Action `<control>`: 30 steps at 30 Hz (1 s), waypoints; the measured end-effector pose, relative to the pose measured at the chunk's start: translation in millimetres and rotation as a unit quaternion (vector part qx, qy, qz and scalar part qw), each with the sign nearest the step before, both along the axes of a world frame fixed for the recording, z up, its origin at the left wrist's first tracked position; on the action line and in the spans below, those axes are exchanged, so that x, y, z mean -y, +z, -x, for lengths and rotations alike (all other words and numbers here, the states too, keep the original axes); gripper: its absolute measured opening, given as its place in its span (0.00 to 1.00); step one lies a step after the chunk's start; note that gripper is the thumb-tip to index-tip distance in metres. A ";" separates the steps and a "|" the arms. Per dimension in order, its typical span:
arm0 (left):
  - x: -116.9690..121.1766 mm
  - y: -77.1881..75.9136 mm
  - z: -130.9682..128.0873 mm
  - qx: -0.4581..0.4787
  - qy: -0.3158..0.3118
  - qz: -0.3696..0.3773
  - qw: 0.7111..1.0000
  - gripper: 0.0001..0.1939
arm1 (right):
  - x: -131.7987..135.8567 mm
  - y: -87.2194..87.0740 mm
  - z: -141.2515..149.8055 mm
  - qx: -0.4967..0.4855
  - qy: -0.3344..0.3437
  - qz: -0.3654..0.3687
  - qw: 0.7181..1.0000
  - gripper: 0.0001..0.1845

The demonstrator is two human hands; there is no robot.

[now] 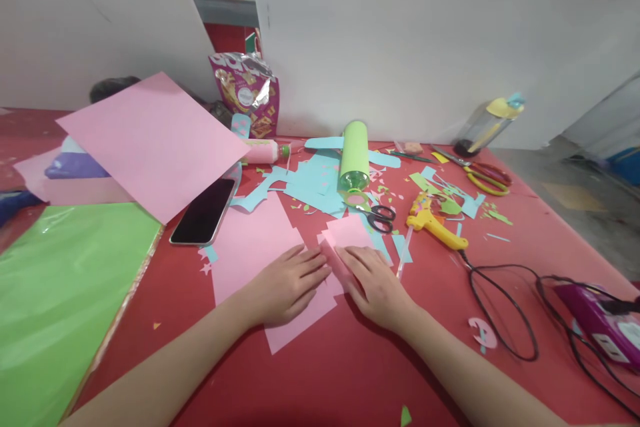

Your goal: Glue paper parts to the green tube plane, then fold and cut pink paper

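Observation:
Both hands rest over pink paper in the middle of the red table. My left hand (pixel 293 283) lies flat, fingers stretched out, on a large pink sheet (pixel 255 240); its fingertips reach the edge of a smaller folded pink paper (pixel 333 260). My right hand (pixel 373 283) has its fingers and thumb on that folded paper, pressing it; its fingers partly cover the fold. Just beyond the hands are black-handled scissors (pixel 381 218) and a green paper-wrapped bottle (pixel 355 157) lying on its side.
A yellow glue gun (pixel 435 223) with a black cord lies at right, near a purple power strip (pixel 600 323). Blue scraps (pixel 315 177) spread behind. At left are a phone (pixel 204 212), green sheets in plastic (pixel 75 293) and a raised pink sheet (pixel 157 143). Red-and-yellow-handled scissors (pixel 487 177) lie far right.

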State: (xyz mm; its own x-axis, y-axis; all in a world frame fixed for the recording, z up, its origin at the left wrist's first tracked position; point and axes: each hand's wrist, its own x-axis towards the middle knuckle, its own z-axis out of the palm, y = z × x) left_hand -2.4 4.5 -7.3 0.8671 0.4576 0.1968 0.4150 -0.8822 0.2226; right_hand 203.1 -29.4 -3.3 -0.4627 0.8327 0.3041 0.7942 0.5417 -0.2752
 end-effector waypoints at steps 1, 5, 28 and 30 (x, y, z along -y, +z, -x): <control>0.5 0.0 -0.6 0.001 0.010 -0.020 1.000 0.18 | -0.1 -2.0 -0.2 -0.002 -0.009 0.003 1.000 0.21; 1.9 -0.2 -3.1 -0.011 0.111 -0.115 0.987 0.14 | -0.2 -8.3 -2.3 -0.049 -0.070 -0.023 0.996 0.18; 7.9 -5.7 -8.8 0.118 0.087 -0.100 0.984 0.13 | -1.4 -2.7 3.2 -0.120 -0.204 0.106 0.966 0.19; 11.1 -6.2 -9.7 0.086 0.061 -0.089 0.990 0.14 | -0.3 -3.2 4.1 -0.102 -0.193 0.073 0.973 0.19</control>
